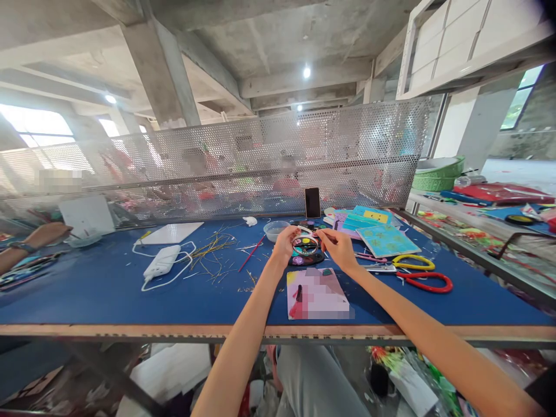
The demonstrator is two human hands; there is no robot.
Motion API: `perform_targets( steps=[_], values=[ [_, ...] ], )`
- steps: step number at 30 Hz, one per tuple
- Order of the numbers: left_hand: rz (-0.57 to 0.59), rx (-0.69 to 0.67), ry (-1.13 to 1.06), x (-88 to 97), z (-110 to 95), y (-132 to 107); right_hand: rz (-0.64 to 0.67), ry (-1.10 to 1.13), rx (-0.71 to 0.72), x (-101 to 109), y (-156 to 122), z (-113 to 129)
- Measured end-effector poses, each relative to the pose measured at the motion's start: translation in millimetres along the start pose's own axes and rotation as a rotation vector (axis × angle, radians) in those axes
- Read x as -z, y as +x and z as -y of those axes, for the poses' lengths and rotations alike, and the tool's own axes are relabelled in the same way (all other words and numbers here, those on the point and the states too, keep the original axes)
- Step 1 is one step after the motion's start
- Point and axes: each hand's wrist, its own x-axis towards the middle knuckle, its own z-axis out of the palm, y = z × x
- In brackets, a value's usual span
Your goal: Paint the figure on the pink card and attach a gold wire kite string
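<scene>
Left hand (284,244): grip closed, fingers wrapped on the left side of a white ring (305,253), perhaps a tape roll. Right hand (339,248): fingertips drawn together at the ring's right edge; cannot tell whether they pinch it or something thin. Left likely steadies so the right can do finer work.

Landmark: the pink painted panel (319,295), flat on the blue surface (182,304). Ring is held up just beyond it, probably to keep clear of the panel. Dark paint palette (320,256) also just beyond, clear tub (273,231) past that, to the left; both seemingly kept within reach. Right of panel: scissors (428,282), handles outward, likely for easy pickup; painted cards (386,240) farther back, overlapping, perhaps to save room. Well left: thin sticks (215,249), then white power strip (160,262)
</scene>
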Motion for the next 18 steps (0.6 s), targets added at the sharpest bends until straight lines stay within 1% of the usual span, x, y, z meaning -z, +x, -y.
perform_targets(
  steps=[8,18],
  values=[
    [0.030,-0.039,0.036,0.2,-1.9,0.1,-0.003,0.029,-0.016,-0.2,-0.2,-0.5],
    [0.015,-0.101,0.074,5.3,7.5,7.7,-0.002,0.109,-0.033,0.0,-0.6,6.9]
  ],
)
